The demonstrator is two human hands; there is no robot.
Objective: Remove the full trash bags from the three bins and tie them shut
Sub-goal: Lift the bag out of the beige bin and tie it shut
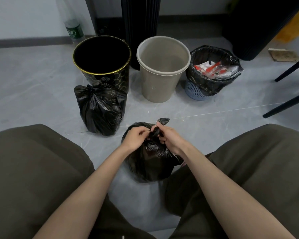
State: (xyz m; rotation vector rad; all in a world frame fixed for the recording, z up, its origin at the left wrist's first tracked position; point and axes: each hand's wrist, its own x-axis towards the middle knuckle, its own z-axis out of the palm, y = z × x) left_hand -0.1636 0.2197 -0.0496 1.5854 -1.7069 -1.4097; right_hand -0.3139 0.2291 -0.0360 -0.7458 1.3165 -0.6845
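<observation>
A black trash bag (150,163) stands on the floor between my knees. My left hand (135,138) and my right hand (169,137) both pinch its twisted neck, and one loose end sticks up by my right thumb. A second black bag (100,109), knotted at the top, sits in front of the black bin with a gold rim (102,73), which has no bag inside. The beige bin (162,71) beside it also holds no bag. At the right, the small blue bin (194,91) has a black bag (214,83) in it, open and full of wrappers.
A clear plastic bottle (72,26) stands by the wall at the back left. Black chair legs (286,102) slant in from the right. A dark pleated column (140,25) rises behind the bins. My knees in dark trousers fill both lower corners.
</observation>
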